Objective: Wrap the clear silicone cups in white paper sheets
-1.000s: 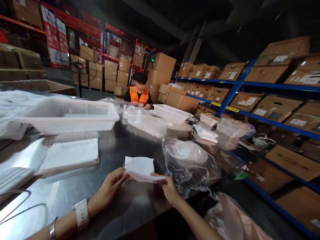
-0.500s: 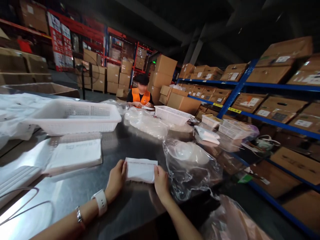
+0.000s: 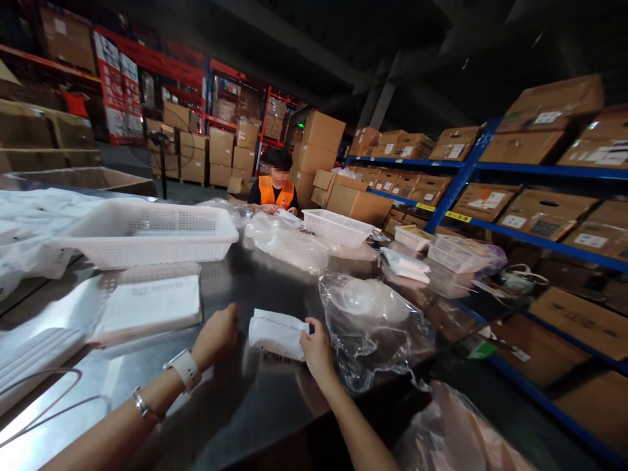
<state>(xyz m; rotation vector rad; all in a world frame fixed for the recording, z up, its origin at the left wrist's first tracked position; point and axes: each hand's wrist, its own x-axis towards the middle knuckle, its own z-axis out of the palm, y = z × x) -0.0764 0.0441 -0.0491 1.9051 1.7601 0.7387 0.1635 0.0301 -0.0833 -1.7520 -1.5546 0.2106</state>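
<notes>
My right hand grips the right end of a small folded white paper, thumb on top. The paper is held above the metal table, its free left end tipped slightly up, with dark printed marks along its lower edge. My left hand, with a white watch on the wrist, is apart from the paper on its left. Its fingers are curled in, and I see nothing in them. Left of that hand lies a stack of white printed sheets. Beside my right hand sits a clear plastic bag with whitish contents.
A white basket stands behind the sheets, and a smaller white basket farther back. Plastic bags lie mid-table. Across the table sits a person in an orange vest. Blue shelving with cartons runs along the right.
My left hand has let go of the paper's left end and moved left, towards the stack of sheets. My right hand still holds the paper, which now tilts a little.
</notes>
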